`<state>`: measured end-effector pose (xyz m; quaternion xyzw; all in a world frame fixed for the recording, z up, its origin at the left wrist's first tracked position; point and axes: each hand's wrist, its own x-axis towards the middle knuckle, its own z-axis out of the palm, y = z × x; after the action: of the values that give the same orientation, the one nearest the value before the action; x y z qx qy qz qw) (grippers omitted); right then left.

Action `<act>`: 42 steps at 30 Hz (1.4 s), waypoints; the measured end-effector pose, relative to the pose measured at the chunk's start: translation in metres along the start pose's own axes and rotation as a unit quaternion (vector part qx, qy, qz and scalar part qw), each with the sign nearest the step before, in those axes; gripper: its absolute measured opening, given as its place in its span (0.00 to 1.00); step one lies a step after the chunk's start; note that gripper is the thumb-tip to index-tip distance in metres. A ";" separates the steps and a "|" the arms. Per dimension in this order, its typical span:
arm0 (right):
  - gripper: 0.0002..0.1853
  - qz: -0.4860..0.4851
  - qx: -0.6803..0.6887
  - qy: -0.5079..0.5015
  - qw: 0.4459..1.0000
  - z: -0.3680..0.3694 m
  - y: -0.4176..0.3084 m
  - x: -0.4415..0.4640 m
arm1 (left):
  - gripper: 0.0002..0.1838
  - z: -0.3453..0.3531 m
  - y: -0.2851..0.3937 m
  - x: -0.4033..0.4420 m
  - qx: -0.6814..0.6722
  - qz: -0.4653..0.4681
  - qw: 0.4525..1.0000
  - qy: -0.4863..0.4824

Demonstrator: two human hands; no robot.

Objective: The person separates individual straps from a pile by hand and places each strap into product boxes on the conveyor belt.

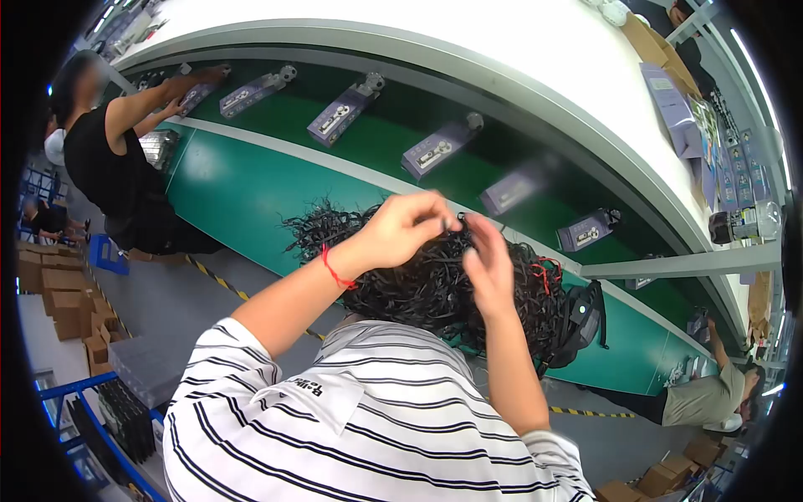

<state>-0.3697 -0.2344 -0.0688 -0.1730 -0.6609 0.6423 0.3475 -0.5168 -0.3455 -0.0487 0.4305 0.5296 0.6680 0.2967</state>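
A large heap of thin, curly black strips (418, 289) lies on the green bench in front of me. Over its top edge, my left hand (401, 230) is closed in a pinch, thumb and forefinger meeting. A small dark bit shows at those fingertips, too small to name. Close beside it is my right hand (492, 266), fingers stretched and its thumb held apart. Its fingertips come near the left ones, and I see nothing clearly held in it. A red string (335, 269) circles the left wrist. Red strands (548, 274) show at the heap's right side.
Purple boxes, such as one printed box (339, 113), stand in a row on the dark green conveyor (401, 109) beyond the bench (251, 188). A black bag (581, 322) sits right of the heap. Co-workers (117, 159) stand left and right. A white shelf (502, 50) overhangs the conveyor.
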 end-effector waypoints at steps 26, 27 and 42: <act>0.14 0.041 -0.149 -0.275 0.949 0.048 -0.203 0.098 | 0.07 -0.030 0.159 0.026 -0.212 -0.093 0.972 -0.052; 0.15 0.063 -0.145 -0.292 0.943 0.042 -0.205 0.101 | 0.07 -0.036 0.165 0.027 -0.242 -0.143 0.954 -0.101; 0.31 -0.231 -0.433 -0.236 0.839 0.005 -0.063 0.053 | 0.08 -0.109 0.119 -0.033 -0.026 -0.124 0.990 0.062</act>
<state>-0.3967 -0.2095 0.0048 0.0084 -0.9542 0.2134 0.2093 -0.5911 -0.4543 0.0497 0.3112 0.5791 0.6649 0.3546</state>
